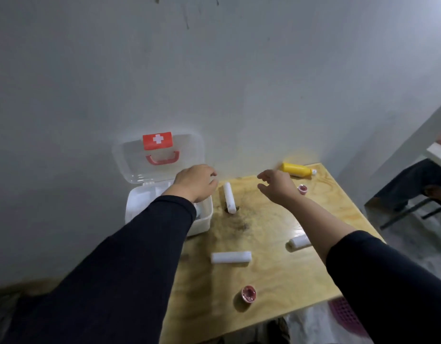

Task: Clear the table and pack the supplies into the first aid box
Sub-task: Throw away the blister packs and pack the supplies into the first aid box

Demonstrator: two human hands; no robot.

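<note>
The head view looks down along two dark sleeves to a light wooden surface (276,281) set against a grey wall (214,70). Nearest the person, close to the front edge, a small roll of tape with a pink core (248,293) sits on its own. Further in, a white gauze roll (231,257) lies crosswise near the middle, and a shorter white roll (299,242) lies to its right, partly hidden behind the right forearm.

Beyond these, a third white roll (229,197) lies lengthwise, pointing toward the wall, just right of the first aid box (204,219). The box sits at the left edge of the surface with its clear lid (130,155) raised against the wall; a red label with a white cross and a red handle show on the lid. White contents are visible inside the box, but their kind cannot be told.

The left hand (196,182) hovers over the box's right rim, fingers curled loosely downward and holding nothing that can be seen. The right hand (276,186) hangs above the surface, well apart from the left, with thumb and fingers spread and relaxed, gripping nothing. Just behind its wrist lies a second small pink tape roll (302,189). Farthest back, at the wall, a yellow bottle (297,169) lies on its side with its white cap pointing right.
</note>
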